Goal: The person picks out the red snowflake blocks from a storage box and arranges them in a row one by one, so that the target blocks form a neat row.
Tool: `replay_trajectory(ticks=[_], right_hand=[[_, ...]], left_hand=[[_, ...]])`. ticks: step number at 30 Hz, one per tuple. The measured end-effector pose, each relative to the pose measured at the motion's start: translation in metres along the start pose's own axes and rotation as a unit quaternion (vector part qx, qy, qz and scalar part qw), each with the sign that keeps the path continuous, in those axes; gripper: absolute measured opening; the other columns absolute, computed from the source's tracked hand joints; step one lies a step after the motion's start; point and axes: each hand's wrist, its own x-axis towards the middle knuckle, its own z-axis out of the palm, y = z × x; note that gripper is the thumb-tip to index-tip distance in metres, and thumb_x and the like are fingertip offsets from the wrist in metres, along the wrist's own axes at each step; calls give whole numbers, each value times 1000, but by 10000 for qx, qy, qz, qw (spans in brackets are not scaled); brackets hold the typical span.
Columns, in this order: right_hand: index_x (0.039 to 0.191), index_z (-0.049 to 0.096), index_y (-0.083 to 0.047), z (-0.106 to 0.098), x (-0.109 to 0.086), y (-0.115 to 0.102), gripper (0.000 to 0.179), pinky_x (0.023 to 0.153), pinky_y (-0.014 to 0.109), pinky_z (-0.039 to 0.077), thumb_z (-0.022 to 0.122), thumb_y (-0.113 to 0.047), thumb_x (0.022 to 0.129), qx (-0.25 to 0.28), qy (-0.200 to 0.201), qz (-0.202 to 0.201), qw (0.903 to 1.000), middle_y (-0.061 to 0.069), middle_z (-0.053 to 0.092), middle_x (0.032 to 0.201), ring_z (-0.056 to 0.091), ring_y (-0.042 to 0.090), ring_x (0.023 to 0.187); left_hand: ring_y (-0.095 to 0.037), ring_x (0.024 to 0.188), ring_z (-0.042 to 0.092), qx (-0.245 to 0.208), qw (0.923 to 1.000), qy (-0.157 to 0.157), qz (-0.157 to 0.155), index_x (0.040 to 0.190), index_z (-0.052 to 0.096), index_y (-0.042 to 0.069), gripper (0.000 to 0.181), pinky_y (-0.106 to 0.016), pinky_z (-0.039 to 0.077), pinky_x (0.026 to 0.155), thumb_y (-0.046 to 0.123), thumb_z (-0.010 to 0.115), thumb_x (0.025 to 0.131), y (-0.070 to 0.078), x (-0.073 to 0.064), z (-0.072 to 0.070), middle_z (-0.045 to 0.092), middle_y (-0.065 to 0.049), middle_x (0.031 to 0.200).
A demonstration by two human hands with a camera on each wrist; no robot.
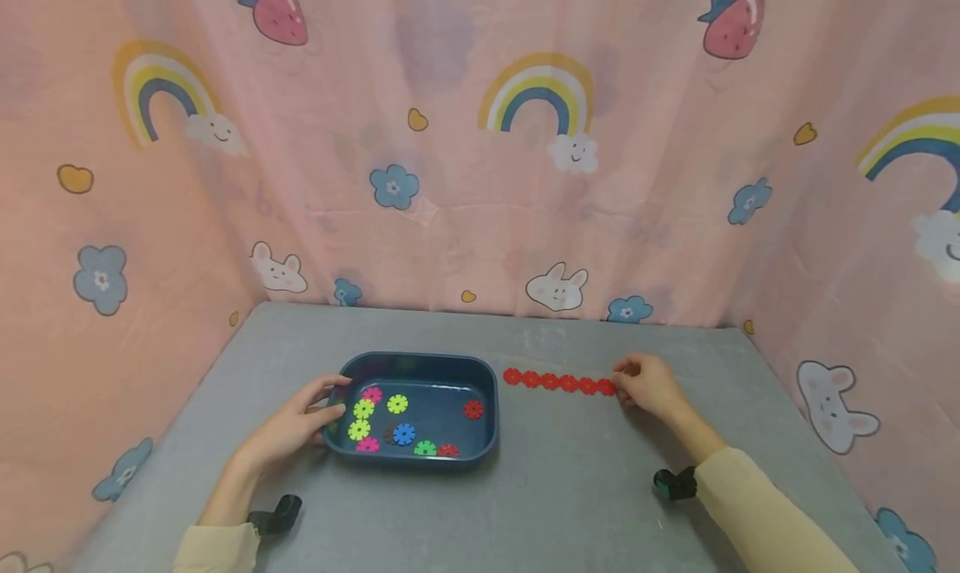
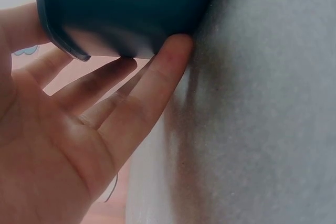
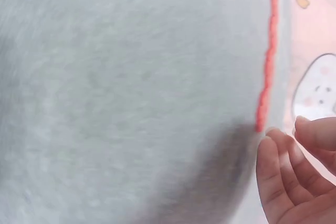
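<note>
The step in hand looks to be setting or straightening the row (image 1: 559,382) of 6 red discs on the worktop (image 1: 570,498), to the right of the tray (image 1: 405,462). The right grip (image 1: 649,384) is at the row's right end, fingers bent, thumb slightly apart from them in the wrist view. The end disc (image 1: 606,387) lies right at the fingertips; whether they pinch it or only touch it, I cannot tell.

The left grip (image 1: 296,419) has hold of the tray's left side, thumb at the rim, fingers against the outer wall. Inside lie 2 loose red discs (image 1: 473,409), 1 near the right wall, 1 by the near wall, with yellow discs (image 1: 397,404) farther left.

In my judgement, the next move calls for the right grip to come away from the end disc without dragging the row askew.
</note>
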Motion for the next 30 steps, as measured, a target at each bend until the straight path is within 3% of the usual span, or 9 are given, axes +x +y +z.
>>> replay_trajectory(ticks=[8,14,22,30], right_hand=[[112,70,1,-8,-5,-40,23,65,33,54,64,-18,100,-584,177,-666,9959,12,70,99,62,24,83],[113,71,0,-9,-19,-74,21,76,41,58,65,-16,100,-577,290,-1036,9925,13,71,103,64,27,90],[106,74,-5,5,-35,-111,15,71,36,57,71,-16,97,-580,386,-1656,9837,4,72,94,64,21,84],[102,76,-5,22,-45,-145,11,67,27,56,75,-12,93,-660,279,-2424,9675,0,71,89,64,14,77]], left_hand=[[-55,141,32,57,10000,-17,48,152,39,12,52,-48,55,91,24,58,105,-1,-4,-1,15,-32,162],[-54,142,30,107,9999,-6,5,152,39,14,51,-47,55,92,25,58,105,0,-2,-2,14,-31,163],[-54,141,33,88,10000,-2,22,151,40,14,51,-46,55,92,25,58,105,-2,0,-2,15,-31,163],[-53,141,34,25,10000,-20,21,151,40,14,50,-45,56,91,24,58,105,-2,2,-1,13,-31,163]])
